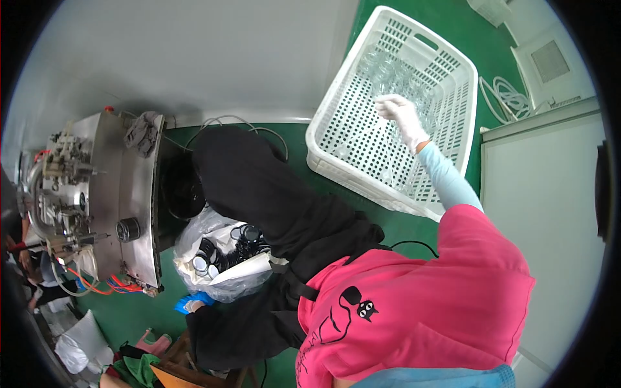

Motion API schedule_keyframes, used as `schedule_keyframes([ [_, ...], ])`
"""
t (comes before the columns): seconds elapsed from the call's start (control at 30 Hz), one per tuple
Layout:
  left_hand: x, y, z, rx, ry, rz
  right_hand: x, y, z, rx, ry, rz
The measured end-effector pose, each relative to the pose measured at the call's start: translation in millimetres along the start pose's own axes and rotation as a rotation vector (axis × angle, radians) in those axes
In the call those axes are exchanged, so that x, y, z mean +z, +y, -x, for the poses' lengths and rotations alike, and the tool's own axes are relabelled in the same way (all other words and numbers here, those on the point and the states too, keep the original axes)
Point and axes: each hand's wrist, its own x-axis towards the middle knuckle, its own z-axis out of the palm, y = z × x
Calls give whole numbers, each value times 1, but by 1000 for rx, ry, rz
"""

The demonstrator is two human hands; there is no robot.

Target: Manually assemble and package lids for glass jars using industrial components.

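My right hand (400,116), in a white glove, reaches into a large white perforated plastic crate (335,167). Its fingers are bent together beside clear glass or plastic containers (388,68) massed in the crate's far part; whether they grip one is too unclear to tell. Further clear pieces lie lower in the crate. My left hand is out of view. Between my black-clad legs, a clear plastic bag (187,242) holds many black rings or lids (237,252), some with white faces. To the left stands a metal machine (109,194) with a round black part (127,230) on its surface.
A grey cloth (143,133) lies on the machine's edge, with hoses and red tubes around it. A wooden stool (182,361) and green cloth (138,368) are at lower left. Another person's hands show at far left. A white cabinet (543,194) stands right, near a coiled hose (507,99).
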Motion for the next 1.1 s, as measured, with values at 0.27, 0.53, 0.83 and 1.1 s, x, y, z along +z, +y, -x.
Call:
schedule_keyframes([
  [0.27,15,54,-46,421,-77,-384,-189,161,-67,177,342,1254],
  [0.53,101,114,-112,243,-357,-450,-174,187,-70,250,385,952],
  [0.83,187,217,-116,655,-446,-177,-73,206,-11,309,-237,1306],
  [1.1,203,241,-101,472,-606,-107,-136,160,-52,425,196,827],
])
